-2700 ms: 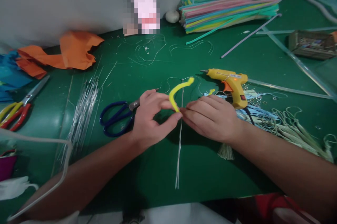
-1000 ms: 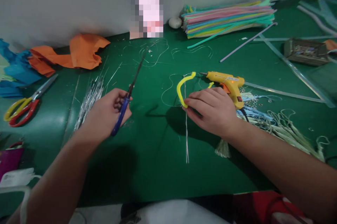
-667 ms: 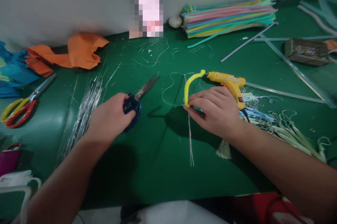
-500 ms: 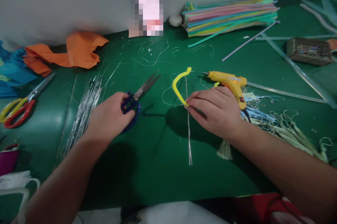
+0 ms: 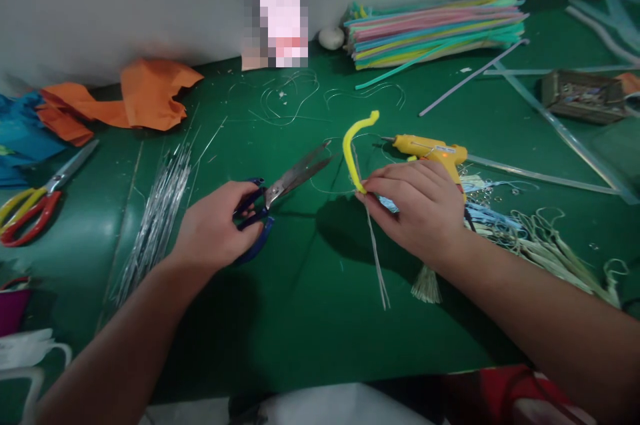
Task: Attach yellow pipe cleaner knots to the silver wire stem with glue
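Note:
My left hand (image 5: 215,228) grips the blue-handled scissors (image 5: 273,195), fingers through the loops, blades slightly parted and pointing right toward the wire. My right hand (image 5: 420,208) pinches a curved yellow pipe cleaner (image 5: 354,148) together with thin silver wire strands (image 5: 376,255) that hang down below my fingers. The scissor tips sit a short gap left of the pipe cleaner, above the green table (image 5: 310,305).
A yellow hot glue gun (image 5: 433,152) lies just behind my right hand. Pale tassels (image 5: 540,245) spread at right. A bundle of silver wires (image 5: 157,215) lies at left, red-yellow scissors (image 5: 30,202) far left, orange paper (image 5: 145,92) and stacked coloured pipe cleaners (image 5: 435,28) at the back.
My left hand let go of the pipe cleaner, picked up the blue scissors and brought them rightward toward the wire. My right hand kept hold and lifted the pipe cleaner slightly.

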Tool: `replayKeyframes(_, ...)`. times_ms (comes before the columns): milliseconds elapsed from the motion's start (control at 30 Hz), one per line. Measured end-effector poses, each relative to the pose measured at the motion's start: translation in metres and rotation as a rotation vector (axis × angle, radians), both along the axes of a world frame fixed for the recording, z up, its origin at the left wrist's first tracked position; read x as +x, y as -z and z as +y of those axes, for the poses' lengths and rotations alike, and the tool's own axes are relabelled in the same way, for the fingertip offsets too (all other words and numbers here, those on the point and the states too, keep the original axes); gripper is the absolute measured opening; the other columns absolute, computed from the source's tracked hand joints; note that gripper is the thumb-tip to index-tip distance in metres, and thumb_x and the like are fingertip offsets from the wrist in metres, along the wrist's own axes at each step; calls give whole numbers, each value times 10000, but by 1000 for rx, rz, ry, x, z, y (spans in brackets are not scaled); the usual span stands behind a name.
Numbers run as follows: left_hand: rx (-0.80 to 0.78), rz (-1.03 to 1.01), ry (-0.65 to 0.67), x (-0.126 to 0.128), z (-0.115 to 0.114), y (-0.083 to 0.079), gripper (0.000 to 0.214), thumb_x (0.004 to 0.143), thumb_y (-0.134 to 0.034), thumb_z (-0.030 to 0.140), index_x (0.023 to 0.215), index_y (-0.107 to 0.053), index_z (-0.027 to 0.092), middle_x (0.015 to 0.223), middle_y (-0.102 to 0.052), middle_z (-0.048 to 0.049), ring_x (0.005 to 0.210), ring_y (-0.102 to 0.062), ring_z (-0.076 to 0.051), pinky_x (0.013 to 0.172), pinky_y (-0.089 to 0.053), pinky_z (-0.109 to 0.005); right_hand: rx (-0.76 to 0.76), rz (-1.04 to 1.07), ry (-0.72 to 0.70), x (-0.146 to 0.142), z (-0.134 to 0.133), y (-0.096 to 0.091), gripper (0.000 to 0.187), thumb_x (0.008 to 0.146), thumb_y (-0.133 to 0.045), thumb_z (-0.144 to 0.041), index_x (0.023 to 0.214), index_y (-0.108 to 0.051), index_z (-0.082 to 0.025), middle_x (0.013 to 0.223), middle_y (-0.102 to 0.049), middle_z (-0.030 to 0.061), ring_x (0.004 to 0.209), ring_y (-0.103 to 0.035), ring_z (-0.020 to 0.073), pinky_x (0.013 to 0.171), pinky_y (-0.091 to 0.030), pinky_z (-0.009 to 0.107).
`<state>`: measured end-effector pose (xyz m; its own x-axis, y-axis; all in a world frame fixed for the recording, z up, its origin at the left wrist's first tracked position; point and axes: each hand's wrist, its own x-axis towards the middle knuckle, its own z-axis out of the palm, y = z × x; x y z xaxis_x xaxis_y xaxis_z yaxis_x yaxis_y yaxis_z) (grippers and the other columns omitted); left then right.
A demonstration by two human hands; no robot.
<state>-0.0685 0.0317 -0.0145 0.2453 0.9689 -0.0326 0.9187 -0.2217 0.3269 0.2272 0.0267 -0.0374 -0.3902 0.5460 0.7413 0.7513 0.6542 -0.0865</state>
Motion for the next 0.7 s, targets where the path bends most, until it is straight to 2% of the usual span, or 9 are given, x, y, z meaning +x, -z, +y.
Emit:
replayKeyframes(167, -68, -50, 169, -2, 1, -3, 453, 728, -599, 341, 1158, -640, 205, 1091, -695, -96, 962, -674, -294, 827, -530, -394, -4, 10, -17, 1, 2, 1, 40, 872, -665, -185, 856, -634, -204, 802, -757, 35, 742, -704, 174, 658, -484, 312)
replayKeyframes(233, -104, -84, 195, -2, 1, -5, 450, 733, -602, 340, 1159, -636, 202, 1079, -693, -93, 954, -669, -276, 817, -531, -373, -6, 20, -26, 1, 1, 1, 42, 875, -659, -176, 862, -634, -208, 802, -756, 31, 745, -705, 173, 655, -488, 311)
replayKeyframes(467, -162, -136, 127, 4, -4, -8, 438, 724, -601, 353, 1138, -649, 218, 1059, -698, -76, 925, -658, -252, 801, -523, -349, -24, 20, -48, 1, 0, 0, 48, 875, -662, -152, 890, -651, -196, 838, -764, 47, 769, -715, 179, 674, -509, 317)
replayKeyframes(567, -249, -137, 97, 13, -9, -14, 455, 722, -581, 370, 1141, -646, 206, 1100, -693, -70, 971, -654, -256, 810, -525, -334, -14, 17, -68, 0, 0, -2, 51, 873, -668, -149, 881, -642, -191, 827, -760, 46, 752, -712, 175, 661, -507, 314)
replayKeyframes(700, -361, -166, 8, 28, -14, -22, 427, 718, -582, 352, 1112, -647, 202, 1034, -702, -49, 930, -662, -237, 782, -530, -308, -7, 18, -89, 0, -1, -1, 66, 870, -680, -156, 890, -631, -196, 822, -756, 41, 753, -712, 169, 660, -514, 308)
